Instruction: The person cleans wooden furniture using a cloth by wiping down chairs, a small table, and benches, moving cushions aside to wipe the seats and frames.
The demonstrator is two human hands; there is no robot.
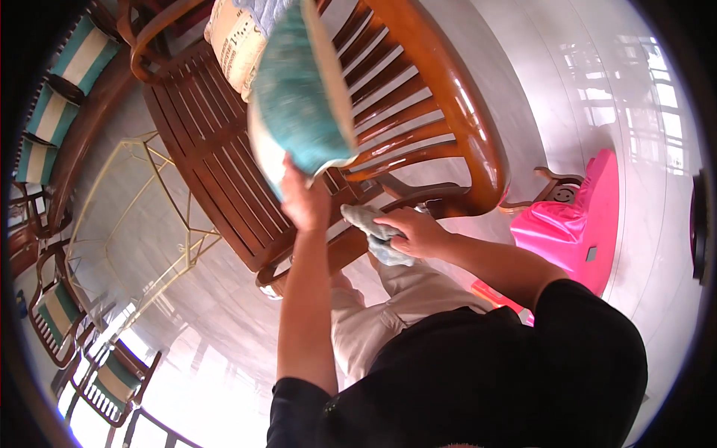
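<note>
A teal and cream cushion is lifted over the slatted wooden bench, tilted on its edge and slightly blurred. My left hand grips its lower corner. Near the bench's armrest, my right hand is closed on a bunched grey cloth, part of which hangs below the fingers. Behind the raised cushion, a cream printed cushion rests on the bench, partly covered. Some bluish fabric shows beside it at the top edge.
The bench's curved backrest rises to the right. A gold-framed table stands left of the bench. Wooden seats with striped cushions line the far left. Bright pink fabric and a pink panel are at the right.
</note>
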